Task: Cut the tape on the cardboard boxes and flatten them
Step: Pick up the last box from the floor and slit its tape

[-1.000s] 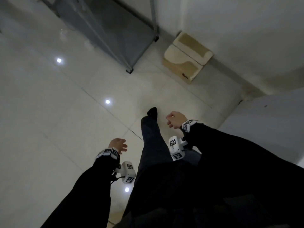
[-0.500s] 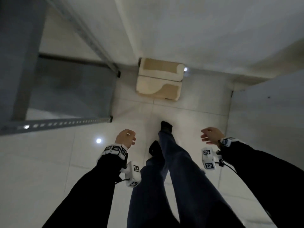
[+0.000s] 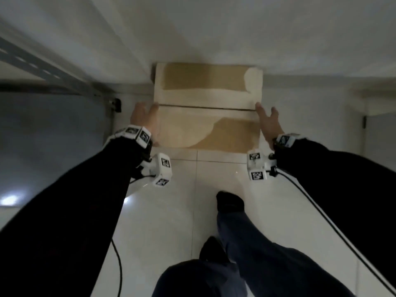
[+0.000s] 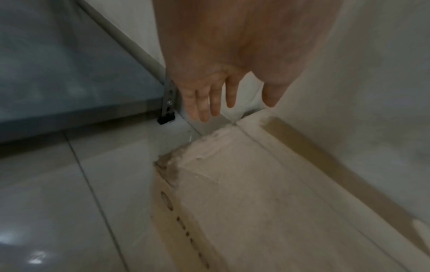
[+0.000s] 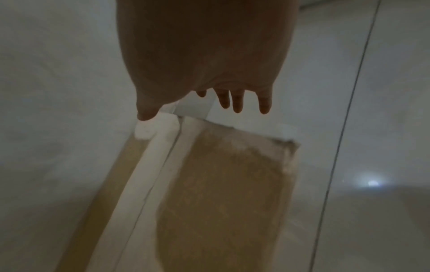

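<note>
A brown cardboard box [image 3: 206,108] stands on the floor against the white wall, its top flaps meeting at a dark seam and its surface patched with pale torn areas. My left hand [image 3: 142,116] reaches along the box's left side with straight fingers. My right hand [image 3: 267,121] reaches along the right side, fingers spread. In the left wrist view the left hand [image 4: 223,95] hovers above the box's torn corner [image 4: 172,165]. In the right wrist view the right hand [image 5: 209,99] hangs over the box's end [image 5: 223,184]. Neither hand holds anything.
A grey metal shelf unit [image 3: 53,129] stands to the left of the box, its black foot [image 3: 117,103] close to my left hand. A white wall [image 3: 214,28] runs behind the box. My legs and dark socks [image 3: 229,203] stand on the glossy tiled floor [image 3: 171,221].
I have walked up to the box and bent towards it. Both hands went from loosely curled at my sides to straightened out on either side of the box.
</note>
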